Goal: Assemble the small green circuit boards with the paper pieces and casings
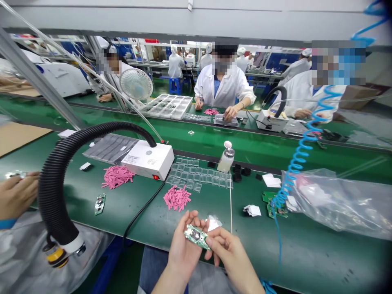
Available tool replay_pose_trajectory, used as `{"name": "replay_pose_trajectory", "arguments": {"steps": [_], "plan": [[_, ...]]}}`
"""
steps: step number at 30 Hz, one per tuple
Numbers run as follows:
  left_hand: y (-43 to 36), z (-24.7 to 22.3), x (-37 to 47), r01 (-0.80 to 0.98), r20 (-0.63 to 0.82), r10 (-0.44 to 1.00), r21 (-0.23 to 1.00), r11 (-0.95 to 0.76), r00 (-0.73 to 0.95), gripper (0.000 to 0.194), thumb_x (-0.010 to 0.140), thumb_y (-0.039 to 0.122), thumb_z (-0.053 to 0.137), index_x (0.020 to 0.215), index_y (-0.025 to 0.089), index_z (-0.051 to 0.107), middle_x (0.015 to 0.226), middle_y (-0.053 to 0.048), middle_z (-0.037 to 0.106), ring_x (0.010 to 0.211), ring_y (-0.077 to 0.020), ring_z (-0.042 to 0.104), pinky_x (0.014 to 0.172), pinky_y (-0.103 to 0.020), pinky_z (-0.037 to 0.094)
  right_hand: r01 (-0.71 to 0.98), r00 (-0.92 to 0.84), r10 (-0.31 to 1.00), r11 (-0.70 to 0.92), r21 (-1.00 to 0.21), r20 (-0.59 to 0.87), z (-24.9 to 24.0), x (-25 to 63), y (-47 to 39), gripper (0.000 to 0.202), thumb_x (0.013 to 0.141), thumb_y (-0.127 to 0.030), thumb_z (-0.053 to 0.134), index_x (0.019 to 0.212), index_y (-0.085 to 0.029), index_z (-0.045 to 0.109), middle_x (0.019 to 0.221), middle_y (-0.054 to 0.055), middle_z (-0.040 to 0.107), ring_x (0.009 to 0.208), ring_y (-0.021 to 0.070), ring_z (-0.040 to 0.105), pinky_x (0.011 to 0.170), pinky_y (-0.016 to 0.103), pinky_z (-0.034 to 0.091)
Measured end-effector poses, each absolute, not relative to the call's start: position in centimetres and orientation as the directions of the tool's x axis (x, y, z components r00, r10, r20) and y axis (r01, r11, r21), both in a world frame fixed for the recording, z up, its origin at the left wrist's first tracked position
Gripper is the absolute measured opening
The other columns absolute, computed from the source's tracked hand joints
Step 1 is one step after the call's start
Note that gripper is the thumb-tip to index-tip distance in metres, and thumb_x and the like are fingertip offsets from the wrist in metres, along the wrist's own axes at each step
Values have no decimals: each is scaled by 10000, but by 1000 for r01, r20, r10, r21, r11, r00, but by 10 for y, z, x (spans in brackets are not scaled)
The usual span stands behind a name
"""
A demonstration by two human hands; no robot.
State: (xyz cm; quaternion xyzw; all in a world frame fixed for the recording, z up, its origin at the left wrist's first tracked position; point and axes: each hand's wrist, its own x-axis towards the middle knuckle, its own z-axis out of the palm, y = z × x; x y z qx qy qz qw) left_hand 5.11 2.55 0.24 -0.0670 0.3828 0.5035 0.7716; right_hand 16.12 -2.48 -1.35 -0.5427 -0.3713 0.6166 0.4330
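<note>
A small green circuit board point(197, 236) with a dark round part is held between my two hands above the front edge of the bench. My left hand point(187, 241) is turned palm up under the board, its fingers curled around one end. The thumb and fingers of my right hand point(225, 247) pinch the other end. Just behind my hands lies a crumpled white piece point(213, 222). Beyond it are a pile of pink strips point(177, 198) and rows of clear square plastic pieces point(196, 173).
A white box point(151, 159) carries a thick black hose point(52, 171) at the left. A bottle point(226, 160), green boards point(274, 204), a plastic bag point(337, 200) and a coiled blue tube point(297, 159) are behind and right. A co-worker's hand point(20, 194) is at far left.
</note>
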Motion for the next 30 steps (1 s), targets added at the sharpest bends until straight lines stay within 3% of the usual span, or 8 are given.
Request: {"name": "replay_pose_trajectory", "arguments": {"steps": [9, 17, 25, 30], "plan": [[29, 3, 50, -828, -673, 718, 294, 477, 175, 267, 879, 144, 476, 672, 109, 642, 534, 3, 537, 540, -100, 563, 785, -325, 546, -79, -13, 954, -301, -950, -301, -21, 161, -26, 438, 777, -584, 615, 811, -148, 600, 570, -5, 608, 453, 94, 466, 472, 201, 357], [18, 8, 52, -772, -558, 772, 331, 542, 304, 296, 847, 388, 518, 770, 136, 655, 625, -47, 592, 736, -233, 646, 532, -278, 502, -113, -33, 949, -315, -942, -313, -23, 158, -24, 451, 757, -596, 626, 801, -148, 591, 560, -14, 585, 433, 86, 455, 426, 187, 328], [15, 7, 53, -696, -558, 754, 385, 605, 347, 204, 829, 240, 497, 904, 133, 654, 814, -104, 716, 675, -208, 651, 411, -230, 414, -171, -90, 955, -295, -940, -284, -17, 160, -23, 411, 798, -552, 610, 850, -145, 585, 601, -8, 587, 502, 104, 515, 511, 214, 401], [13, 7, 50, -660, -526, 754, 411, 629, 392, 317, 845, 239, 449, 1093, 118, 605, 1022, -167, 714, 888, -252, 668, 430, -220, 439, -246, -127, 958, -280, -928, -256, -10, 158, -22, 401, 818, -551, 588, 857, -153, 566, 651, 5, 617, 505, 102, 520, 525, 222, 409]]}}
